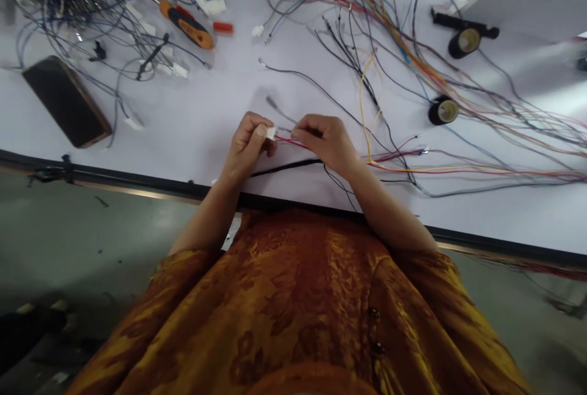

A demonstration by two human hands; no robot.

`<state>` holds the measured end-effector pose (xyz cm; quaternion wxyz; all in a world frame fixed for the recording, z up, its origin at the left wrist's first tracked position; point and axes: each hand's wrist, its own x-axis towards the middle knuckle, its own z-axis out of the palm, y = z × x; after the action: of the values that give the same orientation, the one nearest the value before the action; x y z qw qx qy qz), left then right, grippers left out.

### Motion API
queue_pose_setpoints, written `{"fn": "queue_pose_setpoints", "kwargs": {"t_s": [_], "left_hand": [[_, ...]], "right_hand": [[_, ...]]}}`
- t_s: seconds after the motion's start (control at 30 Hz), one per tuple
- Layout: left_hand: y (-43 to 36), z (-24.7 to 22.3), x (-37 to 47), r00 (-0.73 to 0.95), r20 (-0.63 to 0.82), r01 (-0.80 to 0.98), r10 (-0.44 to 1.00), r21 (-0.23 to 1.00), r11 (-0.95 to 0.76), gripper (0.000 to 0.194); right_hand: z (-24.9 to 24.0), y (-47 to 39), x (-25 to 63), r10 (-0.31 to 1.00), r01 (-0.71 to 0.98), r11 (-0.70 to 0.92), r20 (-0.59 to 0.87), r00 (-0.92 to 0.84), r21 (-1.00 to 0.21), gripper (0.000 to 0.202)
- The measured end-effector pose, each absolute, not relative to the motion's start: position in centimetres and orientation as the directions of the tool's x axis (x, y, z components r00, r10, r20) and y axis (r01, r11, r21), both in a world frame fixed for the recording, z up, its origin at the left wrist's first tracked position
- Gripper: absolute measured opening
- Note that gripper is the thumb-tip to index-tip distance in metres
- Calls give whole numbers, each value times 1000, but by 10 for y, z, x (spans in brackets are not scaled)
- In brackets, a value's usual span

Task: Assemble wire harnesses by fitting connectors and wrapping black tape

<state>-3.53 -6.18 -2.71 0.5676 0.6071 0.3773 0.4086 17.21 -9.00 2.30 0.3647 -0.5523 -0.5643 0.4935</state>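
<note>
Between the thumb and fingers of my left hand (pixel 248 143) is a small white connector (pixel 271 133). Red wires (pixel 293 142) run from its right side toward my right hand (pixel 324 138). That hand pinches a thin dark wire (pixel 284 130), whose end points at the connector; whether it touches is too small to tell. A grey wire end (pixel 275 104) sticks up beyond my right fingertips. Below both hands, a black sleeved cable (pixel 288 166) lies on the table.
A phone (pixel 67 101) lies at the left, near tangled wires (pixel 87 10). An orange-black screwdriver (pixel 187 25) and green and white connectors are at the back. Two tape rolls (pixel 443 110) (pixel 464 43) and long coloured wires occupy the right. The table's dark edge (pixel 137 186) runs before me.
</note>
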Motion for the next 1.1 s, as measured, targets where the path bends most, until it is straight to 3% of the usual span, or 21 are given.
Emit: {"fn": "queue_pose_setpoints", "kwargs": {"t_s": [0.2,0.73,1.1], "left_hand": [[-62,-33,-31,332,37,-64,942,998,-16,33],[-64,-37,-35,374,67,139,925,982,-127,38],[-68,-32,-39,462,109,251,880,936,-248,38]], "right_hand": [[20,-91,163,982,307,-32,-88,-169,-951,21],[9,-96,156,991,418,-27,-80,-111,-908,24],[-1,-103,159,981,382,-21,-93,-170,-924,28]]}}
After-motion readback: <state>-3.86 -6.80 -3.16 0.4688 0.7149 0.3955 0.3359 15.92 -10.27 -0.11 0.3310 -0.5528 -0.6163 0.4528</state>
